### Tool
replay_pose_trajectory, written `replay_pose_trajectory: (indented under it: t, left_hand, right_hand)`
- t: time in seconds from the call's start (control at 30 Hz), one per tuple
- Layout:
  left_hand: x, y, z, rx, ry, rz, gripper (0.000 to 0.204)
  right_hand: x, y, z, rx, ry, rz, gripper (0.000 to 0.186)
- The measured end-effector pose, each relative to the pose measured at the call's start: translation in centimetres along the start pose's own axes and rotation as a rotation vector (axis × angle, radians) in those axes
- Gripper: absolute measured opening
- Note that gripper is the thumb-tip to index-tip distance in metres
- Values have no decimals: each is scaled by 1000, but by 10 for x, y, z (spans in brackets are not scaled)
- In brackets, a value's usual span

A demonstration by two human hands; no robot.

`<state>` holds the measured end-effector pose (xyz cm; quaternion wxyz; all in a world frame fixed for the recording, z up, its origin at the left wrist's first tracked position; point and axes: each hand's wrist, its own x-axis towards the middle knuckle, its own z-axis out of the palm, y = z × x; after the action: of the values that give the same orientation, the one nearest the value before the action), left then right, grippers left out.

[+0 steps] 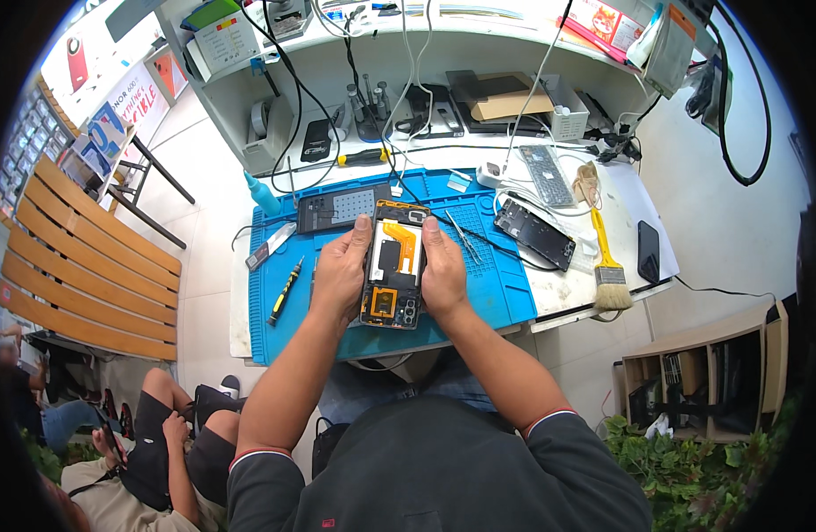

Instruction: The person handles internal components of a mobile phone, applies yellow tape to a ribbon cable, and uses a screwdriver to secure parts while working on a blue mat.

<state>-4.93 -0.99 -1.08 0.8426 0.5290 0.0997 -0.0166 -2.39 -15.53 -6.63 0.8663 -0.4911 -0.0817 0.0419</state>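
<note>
Both forearms reach up to an opened phone (394, 264) on the blue mat (488, 266). Left hand (341, 266) and right hand (443, 266) grip its long edges, thumbs apparently pressing near the top; even pressure suits here. Tweezers (461, 235) lie right of the phone.

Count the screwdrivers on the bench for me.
2. One yellow-and-black screwdriver lies on the blue mat, beside the left hand. Another lies behind the mat near the cables. More may be hidden in the clutter.
</note>
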Motion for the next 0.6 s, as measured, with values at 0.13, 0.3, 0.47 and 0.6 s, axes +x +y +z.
replay_pose_trajectory:
  t: [0.13, 0.3, 0.47, 0.6]
  left_hand:
    - [4, -12, -21, -14, 15, 16, 54]
    - [1, -21, -45, 42, -57, 125, 39]
    - [-10, -17, -43, 98, -44, 150, 25]
    - [-3, -26, -49, 69, -56, 133, 27]
  right_hand:
    - [-6, -4, 10, -61, 6, -27, 58]
    - [-2, 0, 5, 19, 63, -45, 58]
    - [-4, 3, 4, -38, 73, -72, 59]
    - [-4, 8, 2, -37, 98, -59, 60]
